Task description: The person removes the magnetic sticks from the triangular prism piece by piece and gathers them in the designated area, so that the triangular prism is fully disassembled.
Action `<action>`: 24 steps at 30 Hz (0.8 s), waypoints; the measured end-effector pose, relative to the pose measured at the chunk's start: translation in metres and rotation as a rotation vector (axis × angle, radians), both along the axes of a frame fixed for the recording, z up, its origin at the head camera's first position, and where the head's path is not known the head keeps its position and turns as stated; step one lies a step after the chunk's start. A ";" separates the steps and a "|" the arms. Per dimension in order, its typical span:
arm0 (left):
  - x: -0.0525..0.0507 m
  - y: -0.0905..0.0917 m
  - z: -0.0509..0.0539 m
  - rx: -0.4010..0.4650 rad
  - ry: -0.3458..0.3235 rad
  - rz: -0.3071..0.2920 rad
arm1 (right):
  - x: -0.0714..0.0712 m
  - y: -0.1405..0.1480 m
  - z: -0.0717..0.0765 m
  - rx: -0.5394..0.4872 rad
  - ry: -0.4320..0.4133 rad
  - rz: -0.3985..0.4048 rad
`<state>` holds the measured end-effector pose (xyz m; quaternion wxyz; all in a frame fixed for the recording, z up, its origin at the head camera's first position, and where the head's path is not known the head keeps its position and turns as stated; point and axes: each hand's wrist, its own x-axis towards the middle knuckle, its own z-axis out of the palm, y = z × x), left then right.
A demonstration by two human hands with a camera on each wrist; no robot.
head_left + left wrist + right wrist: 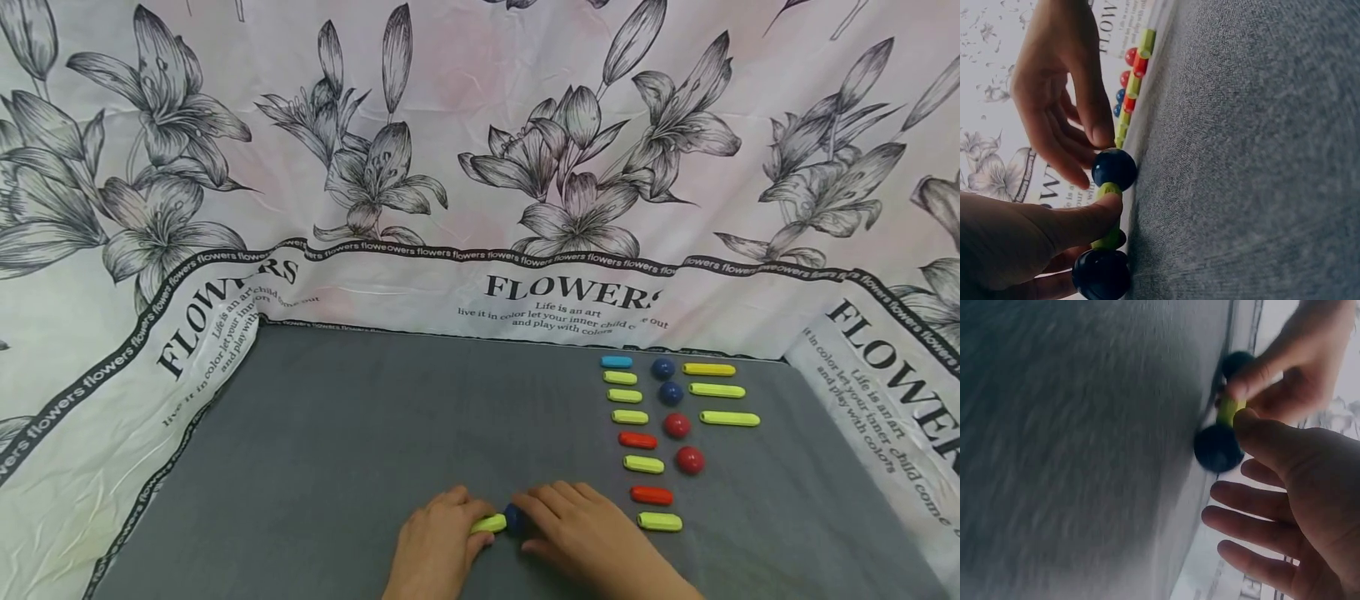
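Note:
My left hand (pixel 435 546) pinches a short yellow-green toy rod (pixel 489 524) low over the grey cloth. A dark blue ball (pixel 1114 169) sits against the rod's right end. At the other end, the left wrist view shows a second dark blue ball (pixel 1102 275), which the left hand hides in the head view. Beside the first ball is my right hand (pixel 585 533), its thumb close to where ball and rod meet. In the right wrist view its other fingers (pixel 1254 531) are spread and loosely extended; whether the thumb touches the ball I cannot tell.
Right of the hands, short yellow-green, red (pixel 637 440) and blue (pixel 617 362) rods form a column. Next to it stand two blue balls and two red balls (pixel 690 460), then longer yellowish rods (pixel 730 418). A flower-printed cloth (pixel 420 283) rises behind the grey surface (pixel 337 433).

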<state>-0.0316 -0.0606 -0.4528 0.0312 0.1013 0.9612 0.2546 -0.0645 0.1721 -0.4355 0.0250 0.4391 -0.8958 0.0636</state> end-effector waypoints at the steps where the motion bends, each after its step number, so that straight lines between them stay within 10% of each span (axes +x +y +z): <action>1: 0.000 0.000 0.000 -0.002 0.021 -0.001 | 0.000 -0.003 -0.001 -0.001 0.015 0.013; 7: 0.001 -0.001 -0.001 -0.005 0.088 -0.008 | -0.002 -0.015 -0.008 -0.012 0.087 0.045; 24: -0.003 0.000 0.000 0.002 -0.073 -0.010 | -0.001 -0.030 -0.014 -0.085 0.115 0.088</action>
